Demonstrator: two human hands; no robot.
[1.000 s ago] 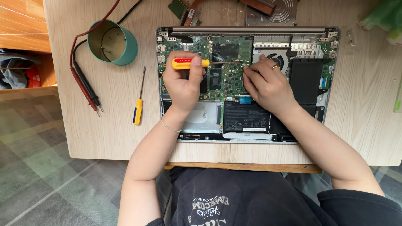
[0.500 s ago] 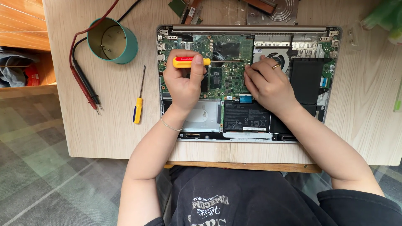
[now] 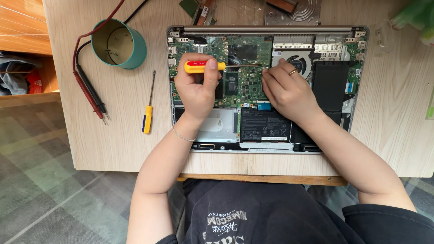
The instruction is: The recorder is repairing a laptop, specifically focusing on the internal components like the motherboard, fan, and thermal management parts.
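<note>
**Hands at work inside an opened laptop**

Screwdriver (image 3: 204, 67) with a red and yellow handle lies level in the left hand (image 3: 195, 88), its fingers curled round the handle and the thumb pressed on top. The thin metal shaft runs to the right across the green circuit board (image 3: 246, 86), and its tip meets the right hand (image 3: 285, 88) near the fan (image 3: 296, 63). The right hand rests palm down on the board, its fingers pressed together and bent over the shaft's tip; whether they pinch the tip or a small part under it cannot be told. A ring sits on one finger of that hand.

The laptop (image 3: 266, 30) lies open-bottomed on the pale wooden worktop (image 3: 117, 144), with its black battery (image 3: 264, 125) near the front edge between the two wrists.

Left of the laptop, well apart from the hands, a second screwdriver (image 3: 148, 113) with a yellow and blue handle lies on the worktop. Further left lie a red and a black test probe (image 3: 92, 97) with their leads. A teal tin (image 3: 120, 43) stands upright near the back left corner.
</note>
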